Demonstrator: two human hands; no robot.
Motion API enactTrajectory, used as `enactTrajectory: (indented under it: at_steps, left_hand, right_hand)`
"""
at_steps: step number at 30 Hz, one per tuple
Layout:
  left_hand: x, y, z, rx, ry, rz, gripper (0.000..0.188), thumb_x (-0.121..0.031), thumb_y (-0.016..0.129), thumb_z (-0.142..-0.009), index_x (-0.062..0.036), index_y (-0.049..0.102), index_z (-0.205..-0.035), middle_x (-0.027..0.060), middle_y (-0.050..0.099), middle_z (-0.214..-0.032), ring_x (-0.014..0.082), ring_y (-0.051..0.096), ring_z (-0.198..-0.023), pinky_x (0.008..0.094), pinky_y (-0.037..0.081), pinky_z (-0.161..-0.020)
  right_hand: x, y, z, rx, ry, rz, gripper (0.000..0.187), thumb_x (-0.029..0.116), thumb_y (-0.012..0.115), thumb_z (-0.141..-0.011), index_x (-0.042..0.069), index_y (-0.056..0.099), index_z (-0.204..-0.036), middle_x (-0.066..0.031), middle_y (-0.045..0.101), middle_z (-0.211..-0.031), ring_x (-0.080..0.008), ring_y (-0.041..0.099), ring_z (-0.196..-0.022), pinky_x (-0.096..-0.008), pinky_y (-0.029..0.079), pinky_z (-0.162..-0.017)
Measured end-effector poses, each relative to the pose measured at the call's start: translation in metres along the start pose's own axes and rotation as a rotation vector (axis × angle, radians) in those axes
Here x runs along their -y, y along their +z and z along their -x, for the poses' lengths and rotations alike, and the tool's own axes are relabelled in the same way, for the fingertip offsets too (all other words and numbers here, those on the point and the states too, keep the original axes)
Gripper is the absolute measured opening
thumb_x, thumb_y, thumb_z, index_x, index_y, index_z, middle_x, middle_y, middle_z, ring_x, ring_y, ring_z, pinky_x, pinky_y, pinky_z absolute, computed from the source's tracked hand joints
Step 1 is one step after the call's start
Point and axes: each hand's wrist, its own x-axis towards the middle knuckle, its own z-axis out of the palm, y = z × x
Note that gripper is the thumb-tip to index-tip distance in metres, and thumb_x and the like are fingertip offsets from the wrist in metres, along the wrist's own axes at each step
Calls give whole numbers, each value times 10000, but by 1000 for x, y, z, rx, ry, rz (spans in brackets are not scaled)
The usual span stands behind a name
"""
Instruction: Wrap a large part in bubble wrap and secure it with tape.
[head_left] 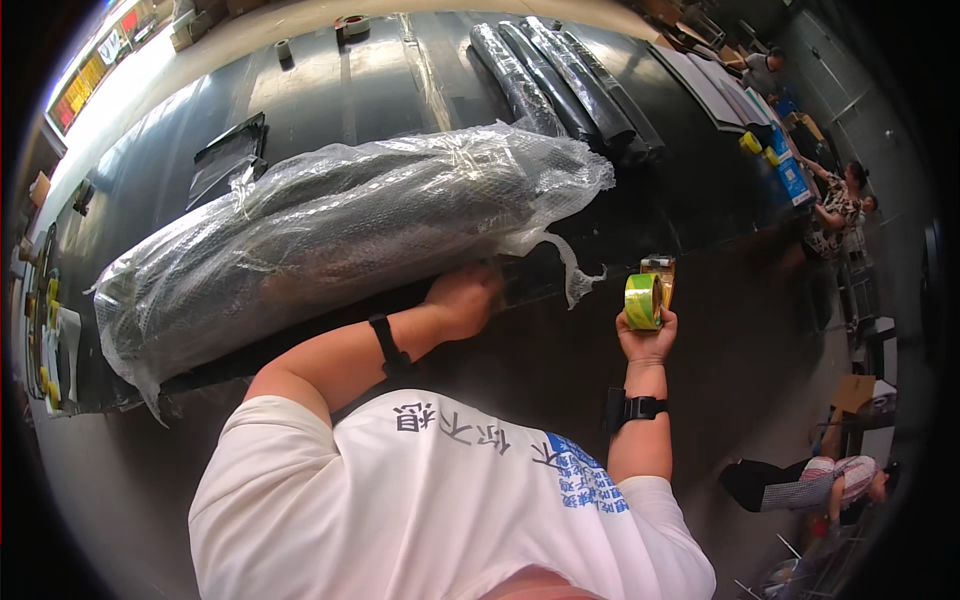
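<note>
A long bundle in clear bubble wrap (pixel 330 220) lies slantwise along the near side of the dark table. Its loose right end sticks out, with a torn strip of wrap (pixel 572 268) hanging over the table edge. My left hand (pixel 468 298) is closed at the near edge, right beside the bundle. Its fingertips are slightly blurred, and what they pinch is too faint to make out. Out to the right, my right hand (pixel 648 340) grips a tape dispenser (pixel 657 266) carrying a yellow-green roll of tape (pixel 643 302), held up in front of the table edge.
Several dark plastic-wrapped rolls (pixel 560 80) lie at the back of the table. A folded black plastic sheet (pixel 228 158) sits behind the bundle. Tape rolls (pixel 352 26) stand at the far edge. Flat panels (pixel 700 85) lie far right, where other people (pixel 838 210) are at work.
</note>
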Motion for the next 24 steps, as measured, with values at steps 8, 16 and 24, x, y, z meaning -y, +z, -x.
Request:
enactTrajectory:
  at_steps: [8, 16, 24]
  left_hand:
    - [18, 22, -6, -380, -243, 462, 769, -192, 674, -813, -32, 295, -1463, 245, 427, -1407, 405, 409, -1307, 445, 340, -1098]
    - [40, -26, 33, -79, -179, 737, 655, -178, 705, -832, 28, 424, -1387, 221, 479, -1386, 351, 462, -1297, 399, 397, -1070]
    - [57, -177, 14, -109, -230, 1008, 588, -154, 695, -888, -10, 440, -1398, 153, 493, -1410, 249, 495, -1283, 390, 422, -1043]
  right_hand:
    - [13, -4, -114, -350, 21, 361, 416, 344, 403, -867, 93, 602, -1134, -128, 661, -975, -217, 579, -684, -319, 434, -526]
    - [5, -16, -205, -620, -44, 976, 319, 293, 509, -918, 67, 550, -1138, -95, 603, -1052, -239, 619, -901, -381, 535, -687]
    - [17, -24, -223, -499, -257, 1354, 695, 345, 635, -893, -22, 363, -1417, -239, 372, -1424, -364, 458, -1260, -413, 409, -1041]
